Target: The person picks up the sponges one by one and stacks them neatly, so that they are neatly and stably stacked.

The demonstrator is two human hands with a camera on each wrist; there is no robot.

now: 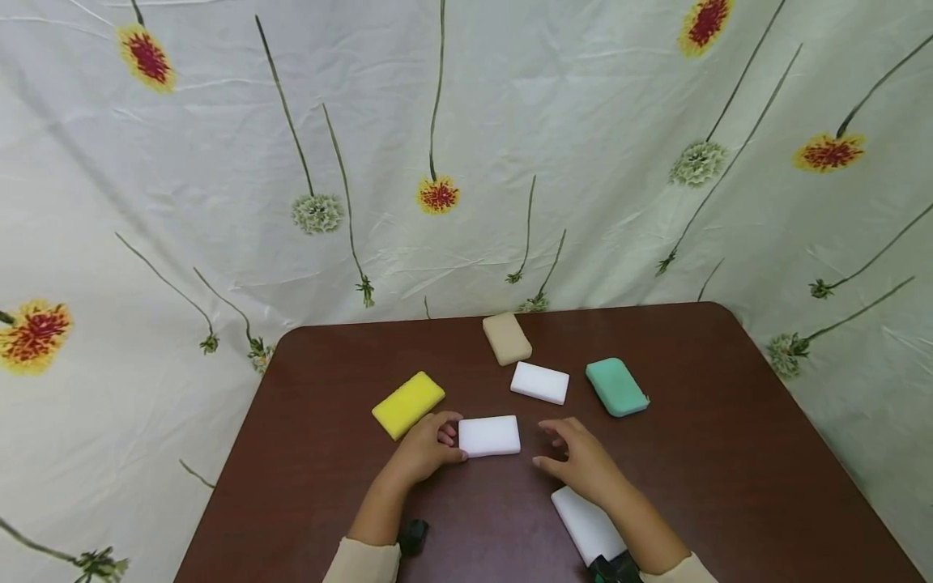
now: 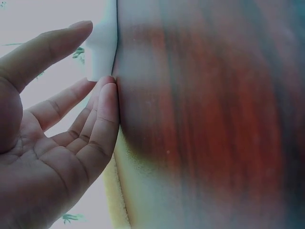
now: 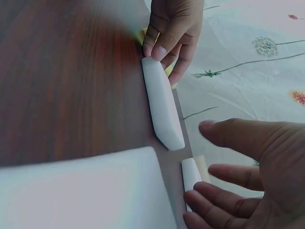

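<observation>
A white rectangular sponge-like block [image 1: 489,436] lies on the table between the hands. My left hand [image 1: 428,444] is at its left end, with thumb and fingertips at the near and far corners. In the left wrist view the fingers are loosely bent and the palm is bare. My right hand [image 1: 585,462] hovers to the right of the block, apart from it, fingers spread and holding nothing. Beneath the right forearm lies a larger white block [image 1: 589,525], partly covered. A yellow sponge [image 1: 409,405] lies just beyond the left hand.
Farther back on the brown table [image 1: 350,352] are a second small white block [image 1: 540,383], a beige block [image 1: 507,338] near the far edge and a green block [image 1: 616,387] to the right. A flower-printed cloth [image 1: 466,259] hangs behind the table.
</observation>
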